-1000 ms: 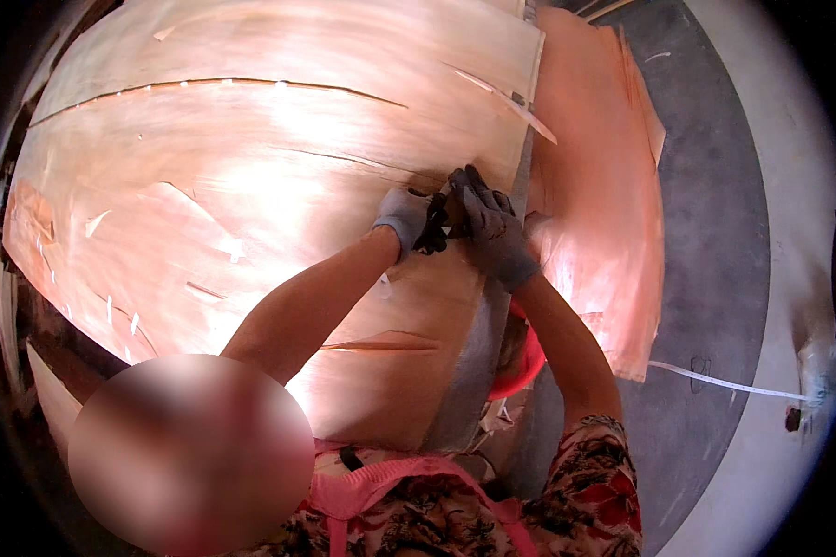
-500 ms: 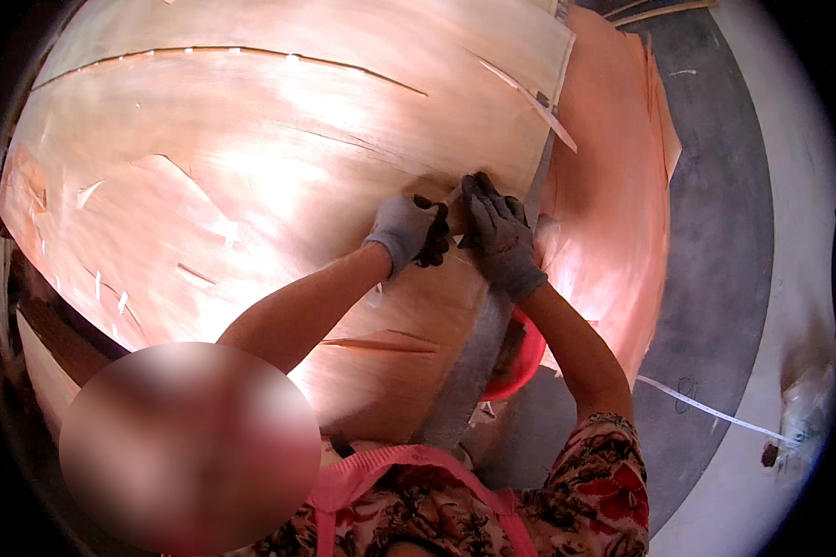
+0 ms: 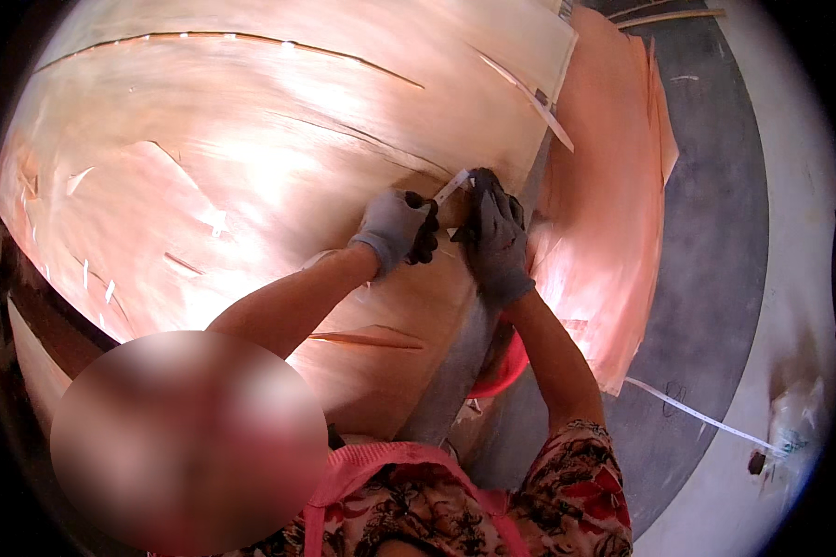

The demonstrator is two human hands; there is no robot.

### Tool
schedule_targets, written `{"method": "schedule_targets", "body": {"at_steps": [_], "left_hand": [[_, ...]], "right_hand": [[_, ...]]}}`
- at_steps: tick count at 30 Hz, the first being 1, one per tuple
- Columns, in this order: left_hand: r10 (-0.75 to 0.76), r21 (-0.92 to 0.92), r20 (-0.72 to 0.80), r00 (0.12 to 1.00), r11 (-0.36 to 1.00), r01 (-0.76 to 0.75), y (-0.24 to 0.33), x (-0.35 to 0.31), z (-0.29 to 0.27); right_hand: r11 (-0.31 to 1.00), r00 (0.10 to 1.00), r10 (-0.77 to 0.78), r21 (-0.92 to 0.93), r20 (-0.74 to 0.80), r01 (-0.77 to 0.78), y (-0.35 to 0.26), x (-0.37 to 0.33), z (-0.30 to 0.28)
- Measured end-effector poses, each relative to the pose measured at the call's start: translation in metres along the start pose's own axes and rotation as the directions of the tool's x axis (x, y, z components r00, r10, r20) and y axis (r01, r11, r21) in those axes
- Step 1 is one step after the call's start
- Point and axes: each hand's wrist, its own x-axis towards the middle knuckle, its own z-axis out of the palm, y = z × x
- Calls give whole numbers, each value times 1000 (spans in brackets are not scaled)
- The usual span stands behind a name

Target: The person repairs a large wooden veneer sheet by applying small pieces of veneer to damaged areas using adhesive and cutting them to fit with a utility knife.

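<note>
My left hand (image 3: 399,229), in a grey glove with dark fingers, is closed low over a wide sheet of pale wood veneer (image 3: 251,121). My right hand (image 3: 499,227), gloved alike, is closed close by, near the sheet's right edge. A short white strip of tape (image 3: 451,188) stretches between the fingers of both hands, its ends hidden in the gloves. Beneath it, a long split (image 3: 362,135) in the veneer runs toward the hands. Small white pieces (image 3: 215,223) stick to the sheet farther left, several of them across cracks.
A loose sliver of veneer (image 3: 528,97) lies across the right edge. More orange veneer (image 3: 613,121) extends beyond it. A red bowl-like container (image 3: 503,364) shows below my right forearm. A white band (image 3: 687,406) crosses the dark floor (image 3: 715,251) toward a plastic bag (image 3: 794,418).
The white tape strip now shows between my hands, which have drawn slightly apart. My left hand has shifted a little left, and the whole view has moved slightly.
</note>
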Motion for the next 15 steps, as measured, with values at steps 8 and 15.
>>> {"method": "schedule_targets", "body": {"at_steps": [8, 15], "left_hand": [[62, 7, -72, 995, 998, -62, 1, -2, 2], [48, 236, 18, 999, 970, -51, 6, 4, -31]], "right_hand": [[978, 993, -102, -179, 51, 110, 9, 2, 6], [951, 955, -156, -222, 250, 214, -1, 16, -11]]}}
